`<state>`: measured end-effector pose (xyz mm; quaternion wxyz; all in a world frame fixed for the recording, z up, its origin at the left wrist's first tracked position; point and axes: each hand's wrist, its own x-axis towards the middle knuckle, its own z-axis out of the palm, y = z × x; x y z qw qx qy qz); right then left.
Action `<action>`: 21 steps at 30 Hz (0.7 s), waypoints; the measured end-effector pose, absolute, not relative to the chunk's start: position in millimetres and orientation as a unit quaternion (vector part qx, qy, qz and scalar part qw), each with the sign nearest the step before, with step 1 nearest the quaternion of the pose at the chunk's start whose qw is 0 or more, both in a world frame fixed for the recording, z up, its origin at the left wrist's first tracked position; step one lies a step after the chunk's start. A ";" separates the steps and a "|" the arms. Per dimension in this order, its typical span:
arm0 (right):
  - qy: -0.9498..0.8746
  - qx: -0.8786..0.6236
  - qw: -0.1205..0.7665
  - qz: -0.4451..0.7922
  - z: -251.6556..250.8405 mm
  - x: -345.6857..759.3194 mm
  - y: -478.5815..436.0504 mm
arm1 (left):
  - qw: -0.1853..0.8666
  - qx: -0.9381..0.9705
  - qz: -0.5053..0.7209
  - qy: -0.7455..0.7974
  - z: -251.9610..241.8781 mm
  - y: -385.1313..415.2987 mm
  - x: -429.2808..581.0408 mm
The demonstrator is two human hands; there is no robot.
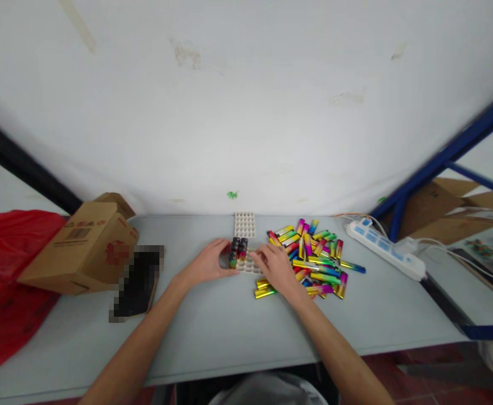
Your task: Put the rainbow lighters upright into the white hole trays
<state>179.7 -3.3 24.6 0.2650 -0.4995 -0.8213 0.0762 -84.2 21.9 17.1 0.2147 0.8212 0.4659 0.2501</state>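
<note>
A white tray with rows of round holes [252,266] lies in the middle of the table. Several lighters with black tops [238,245] stand upright in its left part. Around the left side of that tray curves my left hand [208,261], its thumb on the front edge and its fingers beside the standing lighters. My right hand [275,265] is bent over the tray's right part, fingertips down at the holes; what they pinch, if anything, is hidden. Just right of it spreads a loose pile of shiny multicoloured lighters [320,261], partly under my right wrist.
A second white holed tray [245,224] lies against the wall. To the left are a phone-like dark slab [139,281], a cardboard box [80,244] and a red plastic bag [5,281]. A white power strip [385,249] and blue metal frame [452,149] stand right.
</note>
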 end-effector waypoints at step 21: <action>-0.700 -0.577 0.399 0.134 8.2 216.3 13.9 | 0.214 0.819 0.245 0.472 17.7 22.2 -85.2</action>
